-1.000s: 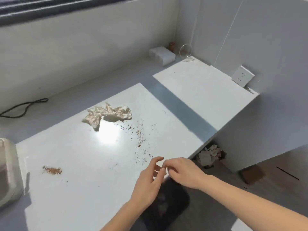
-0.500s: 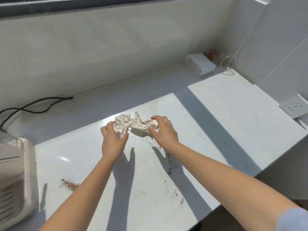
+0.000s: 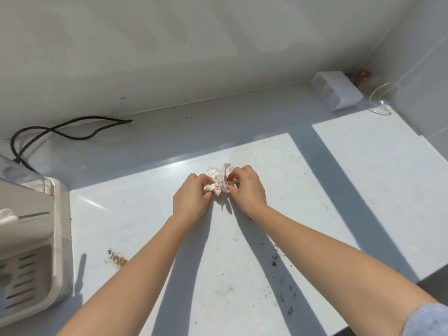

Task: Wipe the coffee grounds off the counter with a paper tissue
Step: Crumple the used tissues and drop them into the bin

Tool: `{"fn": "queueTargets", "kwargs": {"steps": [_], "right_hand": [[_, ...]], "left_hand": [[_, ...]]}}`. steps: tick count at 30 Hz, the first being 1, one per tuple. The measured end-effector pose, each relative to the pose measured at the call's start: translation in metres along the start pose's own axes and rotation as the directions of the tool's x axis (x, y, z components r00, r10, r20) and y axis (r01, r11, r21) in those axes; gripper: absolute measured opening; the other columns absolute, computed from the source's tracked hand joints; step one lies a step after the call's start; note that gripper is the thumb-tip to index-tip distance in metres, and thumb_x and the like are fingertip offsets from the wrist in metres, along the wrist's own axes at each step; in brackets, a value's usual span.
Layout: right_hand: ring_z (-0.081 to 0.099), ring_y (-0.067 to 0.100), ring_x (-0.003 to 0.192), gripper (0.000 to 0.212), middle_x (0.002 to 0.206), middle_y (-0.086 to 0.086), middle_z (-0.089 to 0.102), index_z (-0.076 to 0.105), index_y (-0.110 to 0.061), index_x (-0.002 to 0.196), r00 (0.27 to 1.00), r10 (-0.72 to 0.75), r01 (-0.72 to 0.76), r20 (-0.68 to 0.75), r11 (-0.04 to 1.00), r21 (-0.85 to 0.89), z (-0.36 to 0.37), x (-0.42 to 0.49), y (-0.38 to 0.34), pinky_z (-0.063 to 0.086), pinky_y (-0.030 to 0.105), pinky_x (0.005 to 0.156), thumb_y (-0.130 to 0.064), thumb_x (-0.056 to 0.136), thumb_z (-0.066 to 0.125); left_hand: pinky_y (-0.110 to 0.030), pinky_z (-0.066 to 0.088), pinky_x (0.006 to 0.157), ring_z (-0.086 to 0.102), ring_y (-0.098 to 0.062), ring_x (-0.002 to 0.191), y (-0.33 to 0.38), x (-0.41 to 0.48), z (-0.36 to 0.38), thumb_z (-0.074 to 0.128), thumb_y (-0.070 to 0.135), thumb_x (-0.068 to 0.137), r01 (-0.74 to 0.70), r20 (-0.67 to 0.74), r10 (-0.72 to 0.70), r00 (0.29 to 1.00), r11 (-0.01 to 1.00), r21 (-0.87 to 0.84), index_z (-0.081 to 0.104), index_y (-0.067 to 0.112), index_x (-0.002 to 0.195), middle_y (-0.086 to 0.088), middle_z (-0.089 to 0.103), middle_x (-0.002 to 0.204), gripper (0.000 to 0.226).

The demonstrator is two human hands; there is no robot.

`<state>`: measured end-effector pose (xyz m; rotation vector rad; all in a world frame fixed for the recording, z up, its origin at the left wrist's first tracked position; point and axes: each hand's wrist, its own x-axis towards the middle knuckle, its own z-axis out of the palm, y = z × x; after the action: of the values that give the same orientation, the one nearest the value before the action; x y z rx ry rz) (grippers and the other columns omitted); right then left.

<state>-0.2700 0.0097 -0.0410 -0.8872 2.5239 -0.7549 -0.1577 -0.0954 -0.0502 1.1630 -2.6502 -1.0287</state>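
A crumpled white paper tissue (image 3: 219, 178) sits bunched on the white counter (image 3: 363, 178), near its middle. My left hand (image 3: 191, 197) pinches the tissue's left side and my right hand (image 3: 246, 187) pinches its right side, pressing it into a tight wad. A small brown pile of coffee grounds (image 3: 116, 258) lies at the lower left, beside my left forearm. Dark scattered grounds (image 3: 278, 260) trail along the counter under and beside my right forearm toward the front edge.
A beige coffee machine (image 3: 26, 251) stands at the left edge, its black cord (image 3: 65, 129) looping along the wall. A white box (image 3: 337, 93) and a clear glass (image 3: 384, 98) sit in the far right corner. The counter's front edge runs at the lower right.
Both hands left the front edge, reached the tissue and squeezed it from a loose spread into a small wad. The view has moved closer and further down over the counter.
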Motion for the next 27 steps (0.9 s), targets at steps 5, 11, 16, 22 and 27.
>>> {"fn": "queueTargets", "kwargs": {"steps": [5,11,16,22,27], "right_hand": [[0.058,0.016,0.076,0.019,0.097,-0.003,0.050,0.052,-0.018,0.081,0.999,0.033,-0.029,-0.013,0.971,0.236,-0.009,-0.009,-0.014,0.046,0.022,0.062,-0.001,0.081,0.060],[0.062,0.022,0.081,0.030,0.104,0.007,0.054,0.046,-0.018,0.110,0.990,0.065,-0.129,0.127,0.786,0.605,-0.037,-0.038,-0.022,0.053,0.022,0.052,0.003,0.089,0.054],[0.063,0.015,0.075,0.040,0.101,-0.009,0.049,0.044,-0.021,0.119,0.987,0.038,-0.136,0.153,0.701,0.700,-0.062,-0.081,-0.015,0.051,0.017,0.053,0.006,0.089,0.051],[0.066,0.024,0.087,0.025,0.121,0.011,0.056,0.062,-0.016,0.109,0.988,0.009,-0.122,0.153,0.655,0.746,-0.081,-0.147,0.016,0.058,0.028,0.067,0.000,0.090,0.057],[0.067,0.017,0.075,0.022,0.096,0.011,0.067,0.066,-0.002,0.079,0.975,0.101,-0.221,0.198,0.543,0.810,-0.096,-0.198,0.055,0.057,0.027,0.059,0.000,0.088,0.046]], "left_hand": [[-0.029,0.039,0.058,0.057,-0.015,0.072,0.010,-0.014,-0.012,0.069,0.026,0.074,0.000,-0.050,-0.007,0.999,0.990,-0.142,0.054,0.026,0.082,0.010,0.046,0.107,0.017],[-0.028,0.039,0.054,0.057,-0.014,0.064,0.036,-0.050,-0.020,0.065,0.023,0.078,-0.015,-0.100,-0.019,0.995,0.942,-0.335,0.045,0.031,0.110,0.001,0.065,0.085,0.038],[-0.023,0.045,0.060,0.057,-0.006,0.059,0.061,-0.099,-0.016,0.060,0.017,0.084,-0.005,-0.074,-0.037,0.997,0.865,-0.502,0.065,0.034,0.102,0.007,0.068,0.079,0.025],[-0.021,0.048,0.058,0.056,-0.009,0.062,0.093,-0.169,0.007,0.055,0.013,0.090,0.144,0.092,-0.114,0.989,0.660,-0.738,0.069,0.018,0.091,0.004,0.066,0.079,0.015],[-0.020,0.050,0.059,0.059,-0.009,0.060,0.112,-0.221,0.031,0.054,0.008,0.089,0.183,0.133,-0.127,0.983,0.630,-0.755,0.070,0.014,0.093,0.001,0.066,0.075,0.017]]}}
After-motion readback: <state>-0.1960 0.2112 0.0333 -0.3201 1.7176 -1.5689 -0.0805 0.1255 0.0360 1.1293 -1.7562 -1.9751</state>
